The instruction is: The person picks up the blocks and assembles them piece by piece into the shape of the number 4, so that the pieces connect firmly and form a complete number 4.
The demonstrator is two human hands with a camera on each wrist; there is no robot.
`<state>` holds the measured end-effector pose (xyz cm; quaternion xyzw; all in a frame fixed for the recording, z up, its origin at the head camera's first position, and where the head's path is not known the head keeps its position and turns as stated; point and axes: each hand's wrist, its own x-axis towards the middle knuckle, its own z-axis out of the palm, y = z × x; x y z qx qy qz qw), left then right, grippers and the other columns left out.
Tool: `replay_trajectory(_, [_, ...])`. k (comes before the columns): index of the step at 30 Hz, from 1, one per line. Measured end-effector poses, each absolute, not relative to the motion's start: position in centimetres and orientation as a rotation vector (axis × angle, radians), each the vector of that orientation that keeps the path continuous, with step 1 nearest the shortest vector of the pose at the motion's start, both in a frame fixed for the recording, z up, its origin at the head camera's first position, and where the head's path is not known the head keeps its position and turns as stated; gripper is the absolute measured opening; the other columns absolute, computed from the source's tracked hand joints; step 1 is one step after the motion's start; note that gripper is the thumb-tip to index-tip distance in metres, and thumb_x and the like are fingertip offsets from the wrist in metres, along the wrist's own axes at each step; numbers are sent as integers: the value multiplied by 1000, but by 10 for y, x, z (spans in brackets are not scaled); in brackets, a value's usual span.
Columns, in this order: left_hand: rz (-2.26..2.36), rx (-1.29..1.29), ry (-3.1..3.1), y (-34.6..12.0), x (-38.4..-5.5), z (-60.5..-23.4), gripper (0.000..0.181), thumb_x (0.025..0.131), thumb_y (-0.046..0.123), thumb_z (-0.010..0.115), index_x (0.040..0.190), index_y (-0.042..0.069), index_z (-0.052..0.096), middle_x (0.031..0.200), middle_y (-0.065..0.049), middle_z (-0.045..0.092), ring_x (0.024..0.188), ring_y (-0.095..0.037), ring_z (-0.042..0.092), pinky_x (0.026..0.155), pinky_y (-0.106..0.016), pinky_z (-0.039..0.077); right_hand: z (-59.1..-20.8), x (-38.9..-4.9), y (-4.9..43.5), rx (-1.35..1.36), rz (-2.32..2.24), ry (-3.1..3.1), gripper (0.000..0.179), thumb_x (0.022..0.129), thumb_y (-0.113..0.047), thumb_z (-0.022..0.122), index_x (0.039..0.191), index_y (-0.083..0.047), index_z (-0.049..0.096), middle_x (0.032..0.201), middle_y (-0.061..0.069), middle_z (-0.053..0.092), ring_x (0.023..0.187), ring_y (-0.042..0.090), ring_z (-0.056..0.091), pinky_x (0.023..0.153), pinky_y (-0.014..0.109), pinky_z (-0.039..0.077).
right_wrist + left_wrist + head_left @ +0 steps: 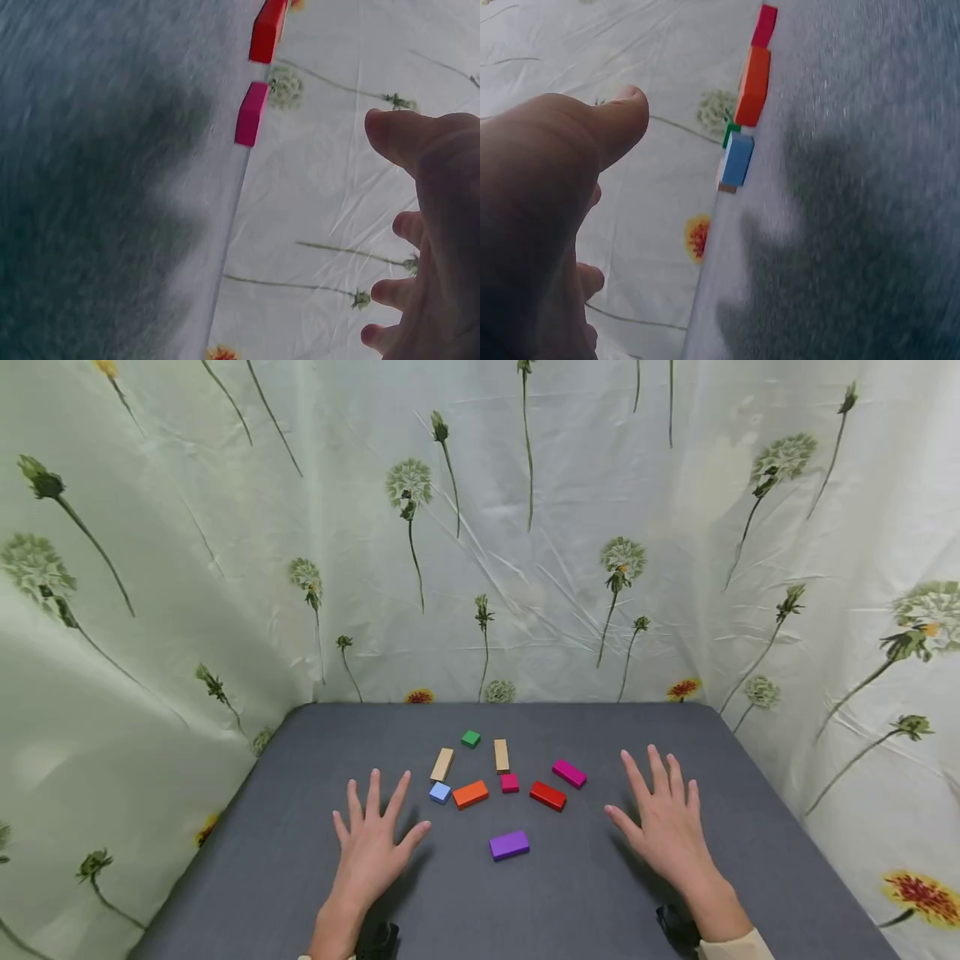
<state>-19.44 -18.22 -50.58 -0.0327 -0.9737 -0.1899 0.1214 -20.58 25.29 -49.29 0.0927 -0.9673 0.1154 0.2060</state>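
Both your hands are raised palm-down over the dark grey desk point(262, 877), flanking a loose group of coloured blocks. Your left hand point(371, 852) has its fingers point(373, 800) spread and straight, with the thumb held out to the side; they hold nothing. The blue block point(440, 792) lies nearest to them, just beside the orange block point(470, 794). Your right hand point(666, 827) mirrors this pose, fingers fanned and likewise touching nothing, nearest to the magenta block point(569, 773) and the red block point(548, 796). The shadows beside each hand suggest that both are lifted off the surface, probably so as to leave every block unobstructed.

The purple block point(509, 845) lies apart, closest to you and between your hands, where either could presumably reach it. Farther off, the left tan block point(442, 765), the right tan block point(502, 756) and the pink block point(510, 783) fill the middle, with the green block point(471, 739) farthest back. The pieces lie flat, which should keep them steady; whether the pink and right tan blocks touch, you cannot tell here.
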Motion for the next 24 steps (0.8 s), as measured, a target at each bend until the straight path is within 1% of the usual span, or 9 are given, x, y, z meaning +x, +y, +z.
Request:
replay_trajectory(5, [-643, -98, -2874, -170, -194, -503, 88, 90, 60, 66, 162, 36, 21, 166, -21, 10, 148, -51, -1, 104, -80, 9, -489, -204, 244, 320, 390, -2705, 94, 87, -45, 77, 162, -23, 24, 162, 23, 20, 146, 49, 15, 103, 76, 22])
replay_trajectory(8, [-680, -103, -2884, -164, -193, -500, 89, 90, 57, 68, 162, 35, 20, 165, -21, 14, 148, -51, 4, 105, -78, 14, -487, -202, 233, 403, 461, -2717, 89, 88, -42, 77, 160, -21, 29, 160, 21, 24, 144, 48, 21, 99, 74, 31])
replay_trajectory(11, [-724, -124, -2874, -156, -190, -497, 88, 90, 53, 70, 161, 34, 22, 164, -21, 18, 148, -49, 9, 105, -76, 20, -485, -200, 220, 481, 537, -2736, 84, 89, -41, 77, 158, -20, 34, 159, 18, 28, 143, 45, 26, 97, 70, 39])
replay_trajectory(14, [-802, -160, -2861, -146, -188, -492, 84, 92, 47, 72, 161, 32, 27, 163, -18, 24, 148, -45, 17, 105, -72, 27, -481, -198, 209, 539, 603, -2741, 81, 89, -38, 78, 157, -20, 37, 158, 15, 30, 142, 41, 28, 95, 64, 45])
replay_trajectory(17, [-907, -232, -2829, -135, -185, -489, 76, 93, 39, 72, 158, 29, 34, 158, -16, 33, 144, -39, 30, 105, -66, 33, -478, -197, 201, 571, 659, -2733, 78, 88, -32, 79, 155, -20, 41, 155, 13, 35, 140, 36, 34, 94, 59, 48])
replay_trajectory(21, [-1060, -359, -2791, -124, -182, -490, 63, 95, 30, 71, 153, 23, 45, 146, -9, 48, 133, -31, 46, 104, -58, 40, -475, -194, 187, 588, 776, -2741, 68, 87, -25, 81, 147, -18, 52, 140, 8, 51, 125, 27, 51, 92, 52, 50])
replay_trajectory(24, [-1162, -426, -2799, -114, -181, -491, 54, 97, 28, 69, 148, 18, 52, 139, -4, 54, 128, -27, 51, 102, -56, 42, -476, -191, 175, 598, 890, -2785, 60, 86, -21, 82, 141, -17, 58, 125, 3, 59, 104, 21, 60, 82, 42, 52])
